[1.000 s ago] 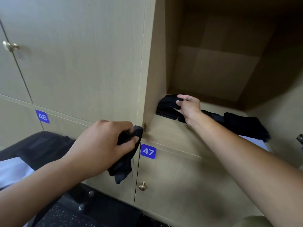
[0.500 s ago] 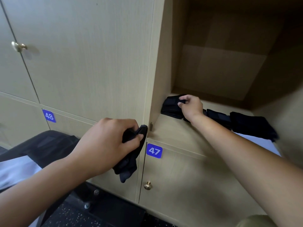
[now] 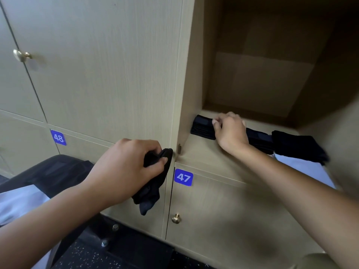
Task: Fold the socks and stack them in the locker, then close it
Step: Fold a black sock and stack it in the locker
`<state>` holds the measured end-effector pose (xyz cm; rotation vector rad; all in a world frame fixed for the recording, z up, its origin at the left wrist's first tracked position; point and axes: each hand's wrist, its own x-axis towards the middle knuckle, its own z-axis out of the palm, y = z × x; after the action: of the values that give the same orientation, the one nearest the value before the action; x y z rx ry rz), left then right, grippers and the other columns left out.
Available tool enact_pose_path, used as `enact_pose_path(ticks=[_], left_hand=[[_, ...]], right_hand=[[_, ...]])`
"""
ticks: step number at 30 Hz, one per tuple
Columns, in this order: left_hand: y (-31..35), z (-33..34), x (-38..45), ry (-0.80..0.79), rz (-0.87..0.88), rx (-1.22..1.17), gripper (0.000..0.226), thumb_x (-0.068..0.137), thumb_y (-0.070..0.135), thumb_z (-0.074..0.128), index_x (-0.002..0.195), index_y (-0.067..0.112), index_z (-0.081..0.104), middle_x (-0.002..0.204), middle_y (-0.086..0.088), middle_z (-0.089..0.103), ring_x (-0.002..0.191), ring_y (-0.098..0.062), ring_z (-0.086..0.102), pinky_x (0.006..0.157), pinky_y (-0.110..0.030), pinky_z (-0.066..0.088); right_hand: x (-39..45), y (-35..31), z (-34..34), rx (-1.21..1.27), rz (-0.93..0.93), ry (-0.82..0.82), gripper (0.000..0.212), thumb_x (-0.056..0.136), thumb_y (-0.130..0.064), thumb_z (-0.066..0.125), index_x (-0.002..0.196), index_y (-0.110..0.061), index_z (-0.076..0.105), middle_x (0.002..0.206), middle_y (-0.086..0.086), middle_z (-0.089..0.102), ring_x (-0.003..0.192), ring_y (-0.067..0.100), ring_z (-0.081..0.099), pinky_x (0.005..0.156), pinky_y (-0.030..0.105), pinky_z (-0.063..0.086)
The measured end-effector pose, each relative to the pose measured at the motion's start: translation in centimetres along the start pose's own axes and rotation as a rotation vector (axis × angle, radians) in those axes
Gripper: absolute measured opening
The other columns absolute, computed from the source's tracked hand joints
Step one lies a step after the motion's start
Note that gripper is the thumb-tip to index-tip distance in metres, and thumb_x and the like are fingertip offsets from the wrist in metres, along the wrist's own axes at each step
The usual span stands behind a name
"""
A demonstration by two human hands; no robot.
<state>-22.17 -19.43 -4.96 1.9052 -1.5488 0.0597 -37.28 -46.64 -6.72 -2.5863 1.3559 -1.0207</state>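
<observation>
While the right hand (image 3: 230,131) reaches into the open locker (image 3: 258,84) with its fingers curled over the near edge of the folded stack of socks (image 3: 202,127), the left hand (image 3: 126,171) waits outside, level with the locker's front left corner, its grip closed round a bunched black sock (image 3: 153,183) whose loose end hangs down in front of the door numbered 47 (image 3: 213,210). The stack sits on the locker floor (image 3: 200,152) against the left wall, its long axis running roughly left to right along the shelf; it lies up and to the right of the held sock, across the front edge and deeper in. More dark socks (image 3: 299,146) trail along the floor to the right of the right wrist, seemingly over something pale, and look less neatly folded. By my reading, the coming move turns on that short diagonal from the left hand's grip to the stack: the held sock has yet to be folded flat and laid lengthwise on top, matching the stack's direction. The right hand is already at the stack and far nearer to it, so it seems better placed to steady or receive, while the left must carry its sock round the corner post. The locker's own door is out of view.
</observation>
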Motion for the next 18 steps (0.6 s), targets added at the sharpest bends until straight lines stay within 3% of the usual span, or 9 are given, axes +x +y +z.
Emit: enact_pose_path(ticks=[4,7,10,12,15,18], left_hand=[[0.3,0.1,0.1,0.013,0.013,-0.004,0.026,0.086,0.049,0.059,0.074,0.026,0.06,0.058,0.003,0.059,0.061,-0.015,0.057,0.053,-0.029,0.044],[0.7,0.3,0.1,0.019,0.044,0.006,0.025,0.086,0.048,0.059,0.075,0.026,0.061,0.056,0.004,0.059,0.058,-0.015,0.056,0.053,-0.03,0.044],[1.0,0.7,0.1,0.062,0.127,0.047,0.025,0.089,0.048,0.061,0.077,0.027,0.055,0.054,0.005,0.054,0.054,-0.016,0.052,0.05,-0.032,0.043],[1.5,0.9,0.1,0.104,0.241,0.096,0.02,0.09,0.047,0.06,0.079,0.033,0.049,0.052,0.009,0.048,0.05,-0.014,0.046,0.046,-0.028,0.037],[2.6,1.3,0.2,0.109,0.39,0.199,0.018,0.088,0.046,0.053,0.079,0.03,0.052,0.056,0.009,0.049,0.048,-0.019,0.042,0.044,-0.026,0.031],[3.4,1.8,0.3,0.115,0.478,0.244,0.024,0.088,0.044,0.048,0.081,0.026,0.061,0.06,0.006,0.053,0.047,-0.023,0.04,0.042,-0.026,0.029]], right_hand=[[-2.3,-1.8,-2.5,0.272,0.046,-0.067,0.022,0.1,-0.03,0.056,0.084,-0.02,0.068,0.064,0.001,0.068,0.069,0.02,0.065,0.072,0.035,0.053],[-4.7,-4.7,-4.8,0.504,0.14,-0.252,0.034,0.102,-0.033,0.056,0.076,-0.015,0.069,0.062,0.002,0.072,0.05,0.011,0.059,0.059,0.027,0.047],[-7.2,-6.9,-7.0,0.667,0.277,-0.635,0.055,0.103,-0.051,0.049,0.082,-0.005,0.07,0.074,0.012,0.077,0.06,0.02,0.07,0.051,0.024,0.046],[-8.3,-7.4,-8.0,0.727,0.348,-0.829,0.071,0.098,-0.066,0.045,0.091,0.0,0.071,0.084,0.016,0.077,0.073,0.025,0.077,0.058,0.025,0.055],[-8.8,-7.3,-8.9,0.8,0.389,-0.882,0.078,0.092,-0.07,0.05,0.102,0.004,0.072,0.091,0.019,0.077,0.086,0.03,0.077,0.074,0.034,0.062],[-8.6,-6.7,-9.4,0.861,0.414,-0.911,0.061,0.096,-0.055,0.058,0.114,0.003,0.069,0.097,0.021,0.077,0.092,0.032,0.076,0.076,0.033,0.063]])
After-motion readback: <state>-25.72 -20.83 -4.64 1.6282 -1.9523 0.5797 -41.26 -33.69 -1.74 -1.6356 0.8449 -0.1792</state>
